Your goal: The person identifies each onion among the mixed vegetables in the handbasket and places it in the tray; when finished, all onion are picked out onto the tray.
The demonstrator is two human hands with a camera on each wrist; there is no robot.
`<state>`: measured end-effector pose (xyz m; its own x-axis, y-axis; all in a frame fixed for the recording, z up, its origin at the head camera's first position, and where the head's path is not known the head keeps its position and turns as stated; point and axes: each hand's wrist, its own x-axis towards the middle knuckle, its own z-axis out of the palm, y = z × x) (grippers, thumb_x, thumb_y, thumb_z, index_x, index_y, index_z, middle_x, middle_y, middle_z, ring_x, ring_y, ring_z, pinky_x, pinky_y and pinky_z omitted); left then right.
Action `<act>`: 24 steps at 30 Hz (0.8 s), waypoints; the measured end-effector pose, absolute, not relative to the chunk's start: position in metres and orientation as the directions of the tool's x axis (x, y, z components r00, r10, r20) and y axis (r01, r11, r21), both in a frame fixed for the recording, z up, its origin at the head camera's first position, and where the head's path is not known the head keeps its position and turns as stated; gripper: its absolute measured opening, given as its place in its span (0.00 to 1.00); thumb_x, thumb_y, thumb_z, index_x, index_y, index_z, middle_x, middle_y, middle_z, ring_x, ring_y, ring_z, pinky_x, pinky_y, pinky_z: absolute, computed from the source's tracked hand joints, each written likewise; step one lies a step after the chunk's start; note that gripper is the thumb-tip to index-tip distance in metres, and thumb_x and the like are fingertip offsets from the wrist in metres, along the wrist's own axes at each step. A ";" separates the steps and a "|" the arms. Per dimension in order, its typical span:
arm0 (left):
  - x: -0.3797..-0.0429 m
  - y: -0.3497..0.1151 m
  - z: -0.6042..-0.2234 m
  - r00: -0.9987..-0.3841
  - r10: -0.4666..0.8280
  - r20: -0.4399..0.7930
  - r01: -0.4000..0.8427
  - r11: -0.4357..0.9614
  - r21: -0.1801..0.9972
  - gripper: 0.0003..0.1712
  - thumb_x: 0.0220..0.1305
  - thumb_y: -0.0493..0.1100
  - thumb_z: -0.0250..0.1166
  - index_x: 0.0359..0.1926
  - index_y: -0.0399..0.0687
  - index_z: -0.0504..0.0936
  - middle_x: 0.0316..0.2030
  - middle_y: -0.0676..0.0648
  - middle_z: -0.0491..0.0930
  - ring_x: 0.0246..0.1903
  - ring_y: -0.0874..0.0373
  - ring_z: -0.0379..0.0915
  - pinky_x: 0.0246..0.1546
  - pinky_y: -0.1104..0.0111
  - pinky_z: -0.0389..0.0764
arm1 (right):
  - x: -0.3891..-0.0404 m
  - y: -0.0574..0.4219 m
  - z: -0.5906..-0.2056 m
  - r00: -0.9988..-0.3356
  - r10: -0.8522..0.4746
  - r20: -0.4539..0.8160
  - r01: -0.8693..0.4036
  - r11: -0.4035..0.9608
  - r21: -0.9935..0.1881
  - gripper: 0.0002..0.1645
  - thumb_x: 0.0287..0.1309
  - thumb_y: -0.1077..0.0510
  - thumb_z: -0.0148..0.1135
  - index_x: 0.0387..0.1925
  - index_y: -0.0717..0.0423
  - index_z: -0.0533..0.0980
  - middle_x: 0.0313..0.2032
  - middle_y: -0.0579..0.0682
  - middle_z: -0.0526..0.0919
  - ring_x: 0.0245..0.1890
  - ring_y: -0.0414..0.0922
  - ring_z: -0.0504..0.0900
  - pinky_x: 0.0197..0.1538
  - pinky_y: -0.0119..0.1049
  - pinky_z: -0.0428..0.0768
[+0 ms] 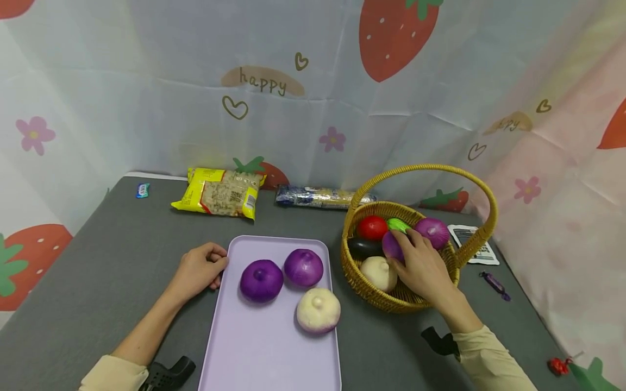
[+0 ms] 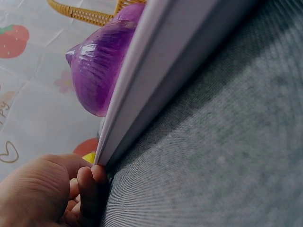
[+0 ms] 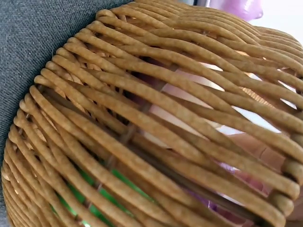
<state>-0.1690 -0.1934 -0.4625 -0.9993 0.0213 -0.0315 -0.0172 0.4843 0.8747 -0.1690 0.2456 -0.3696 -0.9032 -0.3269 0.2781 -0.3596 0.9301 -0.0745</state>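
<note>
My left hand (image 1: 198,271) pinches the left rim of a lilac tray (image 1: 266,358); the left wrist view shows its thumb and fingers at the tray's corner. Two purple onions (image 1: 261,281) and a white-and-purple turnip (image 1: 318,310) sit on the tray. Inside a wicker basket (image 1: 369,296) to the right, my right hand (image 1: 424,266) grips another purple onion (image 1: 392,247), partly hidden by the fingers. Around it lie a tomato (image 1: 373,227), an eggplant (image 1: 364,248), a whitish turnip (image 1: 379,273), a green vegetable (image 1: 398,225) and one more purple onion (image 1: 432,232). Basket weave (image 3: 156,104) mostly fills the right wrist view.
The basket's tall handle (image 1: 425,167) arches above my right hand. At the back lie a yellow snack bag (image 1: 220,193) and a long shiny packet (image 1: 318,197). A white pouch (image 1: 481,250), a purple-wrapped candy (image 1: 495,285) and a red-wrapped lollipop (image 1: 557,366) lie to the right.
</note>
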 end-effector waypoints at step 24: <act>-0.169 -0.193 -0.464 -0.999 0.025 -0.025 -0.010 0.480 0.877 0.12 0.64 0.39 0.58 0.45 0.36 0.78 0.27 0.44 0.82 0.14 0.61 0.76 0.17 0.67 0.81 | -0.145 0.219 -0.349 -0.746 -0.382 0.546 -0.511 0.854 -0.100 0.38 0.47 0.52 0.73 0.60 0.59 0.72 0.56 0.63 0.77 0.53 0.60 0.77 0.52 0.58 0.81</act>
<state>-0.1694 -0.1929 -0.4638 -0.9994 0.0249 -0.0252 -0.0102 0.4795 0.8775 -0.1450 0.2191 -0.3489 -0.7457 -0.3824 0.5456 -0.5111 0.8536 -0.1003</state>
